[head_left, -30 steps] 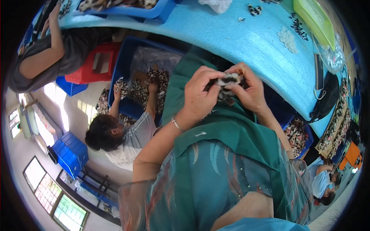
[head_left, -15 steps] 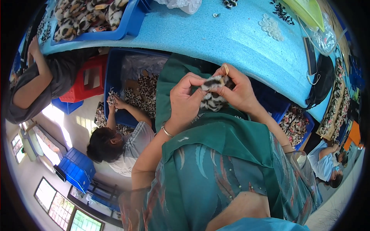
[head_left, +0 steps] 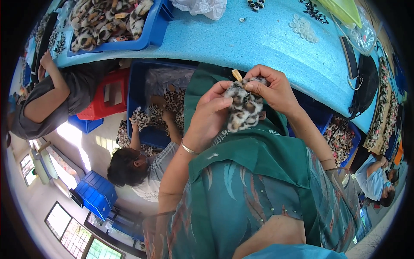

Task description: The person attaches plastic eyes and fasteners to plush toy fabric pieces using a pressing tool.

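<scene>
The plush [head_left: 244, 110] is at the centre of the frame, held up in front of the green apron [head_left: 248, 151], just below the table [head_left: 215, 41] edge as seen here. It is small, soft and furry, cream-white with black and brown patches, and its outline is uneven. A dark, shiny round spot sits about midway on its visible side, and a short pale-yellow tag [head_left: 237, 75] stands up from its top.

Its long axis runs steeply, close to upright in the frame, the top leaning a little to the right. The tagged end points to the upper edge; the blunt, fluffy end points down and slightly left. Which side is its front cannot be told.

The left hand [head_left: 212, 108] is at its left side, thumb across the near face, fingers clamped on the fur and partly hidden behind it. The right hand [head_left: 272, 90] has thumb and fingers pinched on its upper right, next to the tag.

On the table, white discs [head_left: 303, 28] and black bits [head_left: 317, 14] lie at the upper right, and a blue tray [head_left: 153, 32] of furry pieces [head_left: 103, 21] stands at the upper left.
</scene>
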The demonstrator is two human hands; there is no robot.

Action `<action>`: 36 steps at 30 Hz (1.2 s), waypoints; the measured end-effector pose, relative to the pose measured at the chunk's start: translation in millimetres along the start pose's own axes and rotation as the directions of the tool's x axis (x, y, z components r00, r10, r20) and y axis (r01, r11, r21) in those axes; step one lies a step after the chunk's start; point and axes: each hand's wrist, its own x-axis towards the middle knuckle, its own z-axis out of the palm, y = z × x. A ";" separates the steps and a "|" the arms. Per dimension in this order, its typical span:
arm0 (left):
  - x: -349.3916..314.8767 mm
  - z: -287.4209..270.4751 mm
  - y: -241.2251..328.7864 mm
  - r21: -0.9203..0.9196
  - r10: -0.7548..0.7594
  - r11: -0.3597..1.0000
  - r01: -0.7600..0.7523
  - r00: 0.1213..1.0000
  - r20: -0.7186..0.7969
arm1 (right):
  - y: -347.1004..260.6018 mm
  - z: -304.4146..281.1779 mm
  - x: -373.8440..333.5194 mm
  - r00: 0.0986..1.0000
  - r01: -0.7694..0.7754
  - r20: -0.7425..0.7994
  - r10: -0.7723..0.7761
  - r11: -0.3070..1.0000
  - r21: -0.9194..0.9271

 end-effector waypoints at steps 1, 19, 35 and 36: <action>-0.9 0.9 0.8 0.022 0.031 0.999 -0.031 1.000 0.001 | -4.8 2.0 0.4 0.997 0.063 -0.031 -0.070 0.981 -0.182; -25.6 22.4 19.9 0.738 -0.282 0.663 0.128 0.955 0.088 | -18.9 3.5 0.2 0.976 0.158 0.151 -0.157 0.987 0.006; 4.4 -2.7 -2.8 0.661 0.363 0.712 -0.238 0.930 -0.056 | -10.7 -48.3 63.0 0.841 0.335 -0.173 -0.513 0.743 -0.579; 3.0 0.7 -4.0 0.581 0.324 0.785 -0.214 0.942 -0.091 | -13.6 -68.2 79.5 0.786 0.331 -0.221 -0.577 0.695 -0.638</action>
